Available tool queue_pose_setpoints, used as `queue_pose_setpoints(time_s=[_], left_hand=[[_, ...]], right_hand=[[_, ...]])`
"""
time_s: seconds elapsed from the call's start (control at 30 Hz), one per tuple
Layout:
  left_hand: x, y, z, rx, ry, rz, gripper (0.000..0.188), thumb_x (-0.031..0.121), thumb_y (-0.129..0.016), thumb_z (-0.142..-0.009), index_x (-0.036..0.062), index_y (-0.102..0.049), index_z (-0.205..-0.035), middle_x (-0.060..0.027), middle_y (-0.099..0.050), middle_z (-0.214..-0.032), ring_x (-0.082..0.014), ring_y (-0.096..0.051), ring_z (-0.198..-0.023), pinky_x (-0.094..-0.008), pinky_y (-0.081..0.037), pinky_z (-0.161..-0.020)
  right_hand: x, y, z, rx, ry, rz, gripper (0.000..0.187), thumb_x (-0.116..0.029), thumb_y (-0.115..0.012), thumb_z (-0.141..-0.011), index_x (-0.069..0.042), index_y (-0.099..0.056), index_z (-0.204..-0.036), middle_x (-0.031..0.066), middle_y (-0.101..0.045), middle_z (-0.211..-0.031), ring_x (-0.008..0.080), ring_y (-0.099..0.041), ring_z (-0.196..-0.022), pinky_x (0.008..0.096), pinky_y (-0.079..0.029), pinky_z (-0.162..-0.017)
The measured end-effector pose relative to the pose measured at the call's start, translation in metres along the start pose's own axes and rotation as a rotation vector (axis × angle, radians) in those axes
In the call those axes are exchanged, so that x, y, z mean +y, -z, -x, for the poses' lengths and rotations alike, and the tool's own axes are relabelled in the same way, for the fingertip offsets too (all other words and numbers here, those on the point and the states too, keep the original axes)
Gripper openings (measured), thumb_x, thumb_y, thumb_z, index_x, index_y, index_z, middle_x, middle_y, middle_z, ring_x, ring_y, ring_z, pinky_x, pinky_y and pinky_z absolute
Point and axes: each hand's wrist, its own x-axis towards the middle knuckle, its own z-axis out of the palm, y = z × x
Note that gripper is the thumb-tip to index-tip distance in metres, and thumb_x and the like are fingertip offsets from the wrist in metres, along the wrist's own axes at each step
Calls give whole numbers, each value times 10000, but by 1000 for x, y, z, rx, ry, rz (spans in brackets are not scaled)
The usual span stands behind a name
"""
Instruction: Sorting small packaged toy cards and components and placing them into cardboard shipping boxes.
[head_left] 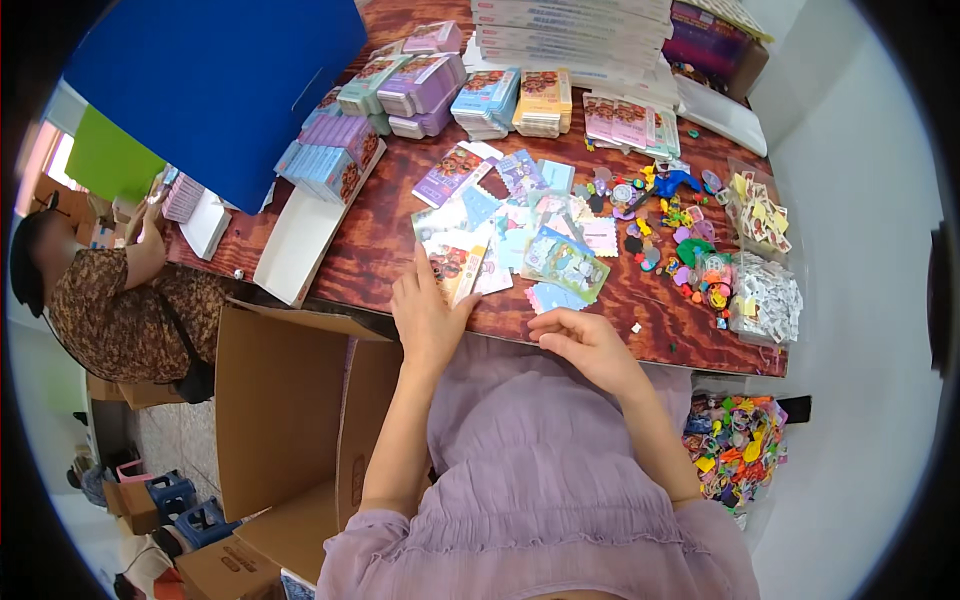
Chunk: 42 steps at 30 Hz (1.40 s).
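My left hand (pixel 428 318) holds a flat orange-and-white picture packet (pixel 453 264) by its sides, index finger along the left edge and thumb at the lower right. The packet lies at the near edge of a loose pile of pastel cards (pixel 513 245). To the right, my right hand (pixel 592 352) rests at the table's front edge, fingers loosely bent and apart, with nothing in them. Nearest to it are a scalloped blue card (pixel 555 298) and a green-and-blue picture card (pixel 566 262). A purple packet (pixel 452 172) lies at the pile's far left.
Small colourful trinkets (pixel 650 215) spread to the right, beside bags of white pieces (pixel 767 300). Stacked packets (pixel 485 103) and white boxes (pixel 570 35) stand at the back. An open cardboard box (pixel 275 410) is below left. Another person (pixel 125 290) works at far left.
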Motion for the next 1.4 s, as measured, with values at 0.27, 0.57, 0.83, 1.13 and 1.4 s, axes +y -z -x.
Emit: queue_pose_setpoints(time_s=[0.27, 0.57, 0.83, 1.13, 1.4], left_hand=[[-8, 9, -4, -12, 38, 165, 895, 208, -767, -760, -74, -289, -1463, -254, -517, -1290, -413, -474, -1186, -474, -373, -1022], [60, 45, 27, -420, -91, 816, 846, 161, -763, -812, -39, -283, -1479, -229, -497, -1376, -344, -499, -1276, -451, -405, -1044], [30, 2, 41, -1172, 530, 1806, 639, 186, -758, -835, 11, -474, -1380, -70, -576, -1291, -189, -554, -1186, -349, -437, -1023], [45, 5, 35, -1090, 258, 1335, 511, 80, -762, -825, 19, -558, -1289, -50, -647, -1161, -139, -606, -1079, -302, -486, -937], [46, -12, 56, -948, 378, 1614, 536, 202, -818, -797, 33, -585, -1248, -57, -658, -1157, -140, -624, -1058, -312, -506, -917]], right_hand=[[13, 6, 4, -7, -42, 27, 237, -79, -615, -939, 7, -646, -1157, 57, -690, -1035, 107, -643, -926, 244, -499, -818], [8, 5, -10, 231, -12, -418, 187, -89, -645, -921, 15, -632, -1075, -12, -636, -806, 27, -558, -668, 194, -436, -529], [-24, -9, 17, 446, 248, 219, 250, -52, -731, -790, -25, -678, -1033, 96, -514, -1229, 189, -546, -1058, 278, -496, -805], [-16, 2, 21, 250, 429, 574, 162, -136, -681, -873, -20, -668, -986, 101, -554, -1166, 207, -520, -1090, 306, -458, -852], [-14, -6, 21, 180, 377, 49, 326, -152, -632, -927, -13, -617, -1222, 81, -563, -1113, 160, -553, -993, 279, -449, -847]])
